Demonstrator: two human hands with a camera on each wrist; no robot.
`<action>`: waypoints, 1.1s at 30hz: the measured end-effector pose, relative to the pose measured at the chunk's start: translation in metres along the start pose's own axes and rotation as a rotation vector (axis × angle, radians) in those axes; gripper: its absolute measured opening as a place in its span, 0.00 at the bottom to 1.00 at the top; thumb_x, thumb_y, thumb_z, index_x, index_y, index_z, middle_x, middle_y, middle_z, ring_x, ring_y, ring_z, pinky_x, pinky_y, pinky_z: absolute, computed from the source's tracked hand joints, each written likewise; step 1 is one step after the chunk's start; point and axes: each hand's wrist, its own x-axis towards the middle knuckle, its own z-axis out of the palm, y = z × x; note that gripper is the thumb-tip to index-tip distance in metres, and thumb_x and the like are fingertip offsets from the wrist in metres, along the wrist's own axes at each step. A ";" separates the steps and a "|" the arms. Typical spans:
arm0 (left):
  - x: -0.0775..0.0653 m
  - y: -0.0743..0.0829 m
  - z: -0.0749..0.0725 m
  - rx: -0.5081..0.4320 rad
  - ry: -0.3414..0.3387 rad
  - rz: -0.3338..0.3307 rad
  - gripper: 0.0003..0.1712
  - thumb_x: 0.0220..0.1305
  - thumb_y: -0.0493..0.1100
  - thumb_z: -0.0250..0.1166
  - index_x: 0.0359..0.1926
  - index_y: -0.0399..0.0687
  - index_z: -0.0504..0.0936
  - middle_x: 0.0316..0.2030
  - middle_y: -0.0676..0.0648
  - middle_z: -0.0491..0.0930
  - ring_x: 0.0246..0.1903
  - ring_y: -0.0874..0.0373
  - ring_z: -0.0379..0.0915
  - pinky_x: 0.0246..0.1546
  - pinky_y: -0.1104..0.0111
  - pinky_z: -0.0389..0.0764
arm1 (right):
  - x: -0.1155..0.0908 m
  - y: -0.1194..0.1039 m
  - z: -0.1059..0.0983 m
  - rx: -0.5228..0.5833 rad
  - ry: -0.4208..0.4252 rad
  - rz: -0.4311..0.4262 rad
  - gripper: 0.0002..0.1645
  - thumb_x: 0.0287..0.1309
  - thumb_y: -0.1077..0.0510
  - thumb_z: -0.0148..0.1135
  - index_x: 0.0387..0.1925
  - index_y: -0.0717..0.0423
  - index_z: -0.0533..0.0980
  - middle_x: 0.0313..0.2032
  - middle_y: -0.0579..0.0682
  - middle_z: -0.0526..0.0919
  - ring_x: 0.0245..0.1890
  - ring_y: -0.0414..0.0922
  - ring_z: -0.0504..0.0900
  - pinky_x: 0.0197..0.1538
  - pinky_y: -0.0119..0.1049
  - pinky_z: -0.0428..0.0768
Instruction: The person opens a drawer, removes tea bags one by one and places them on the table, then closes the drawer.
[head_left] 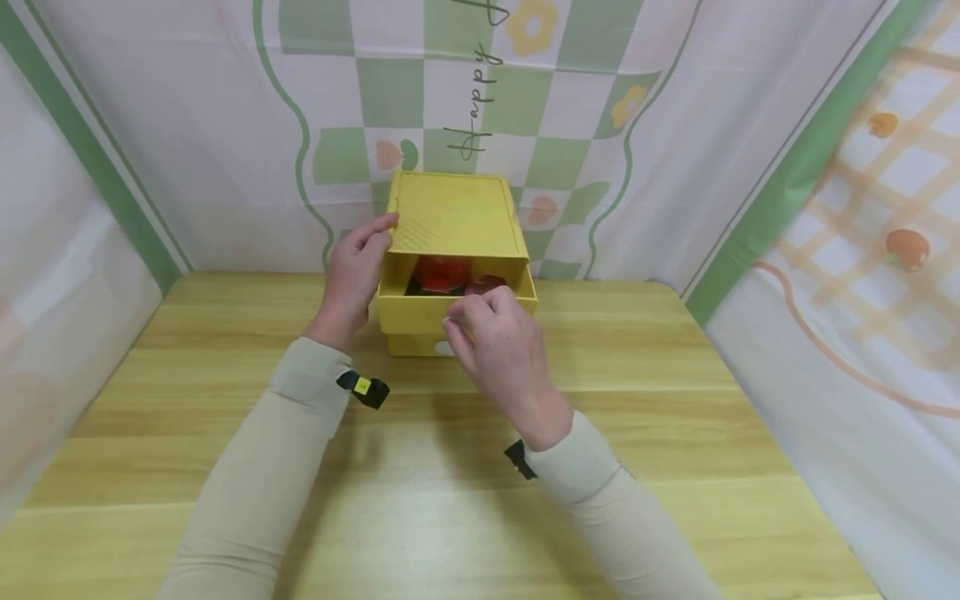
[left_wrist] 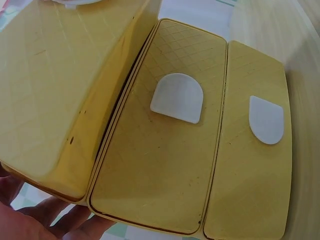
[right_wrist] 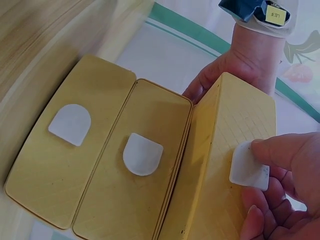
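Observation:
A yellow drawer box (head_left: 457,212) with stacked drawers stands at the back of the table. Its top drawer (head_left: 416,315) is pulled partway out, showing a red object (head_left: 442,272) and a darker reddish object (head_left: 486,284) inside. My left hand (head_left: 352,279) rests against the box's left side, its fingers fairly straight. In the right wrist view, the thumb and fingers of my right hand (right_wrist: 285,170) pinch the white handle (right_wrist: 241,167) of the top drawer. The middle drawer (left_wrist: 165,165) and bottom drawer (left_wrist: 245,185) are closed, each with its own white handle.
The box stands on a wooden table (head_left: 420,500). Close behind it hangs a green and white checked cloth (head_left: 450,83). More printed cloth (head_left: 847,275) borders the table on the right, and a pale cloth (head_left: 67,242) on the left.

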 end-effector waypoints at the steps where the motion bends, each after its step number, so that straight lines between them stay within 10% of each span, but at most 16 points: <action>1: 0.000 0.000 0.000 0.001 0.000 0.000 0.22 0.69 0.54 0.51 0.61 0.65 0.78 0.64 0.61 0.72 0.56 0.61 0.64 0.43 0.62 0.64 | 0.000 0.000 0.000 0.001 0.005 -0.002 0.09 0.61 0.52 0.63 0.34 0.54 0.81 0.30 0.49 0.74 0.28 0.42 0.69 0.22 0.33 0.69; 13: 0.000 0.003 0.000 0.046 0.011 0.004 0.23 0.69 0.58 0.53 0.61 0.65 0.79 0.63 0.59 0.73 0.62 0.65 0.62 0.63 0.62 0.66 | -0.004 -0.003 -0.003 0.021 0.025 -0.006 0.08 0.60 0.54 0.63 0.32 0.54 0.81 0.30 0.49 0.74 0.28 0.42 0.70 0.23 0.33 0.70; 33: 0.002 -0.001 -0.010 0.003 -0.198 0.028 0.45 0.51 0.62 0.72 0.70 0.59 0.69 0.68 0.47 0.67 0.62 0.55 0.67 0.58 0.59 0.74 | -0.006 -0.004 -0.007 0.015 -0.010 -0.010 0.09 0.61 0.53 0.64 0.34 0.54 0.80 0.31 0.49 0.75 0.30 0.43 0.70 0.27 0.34 0.72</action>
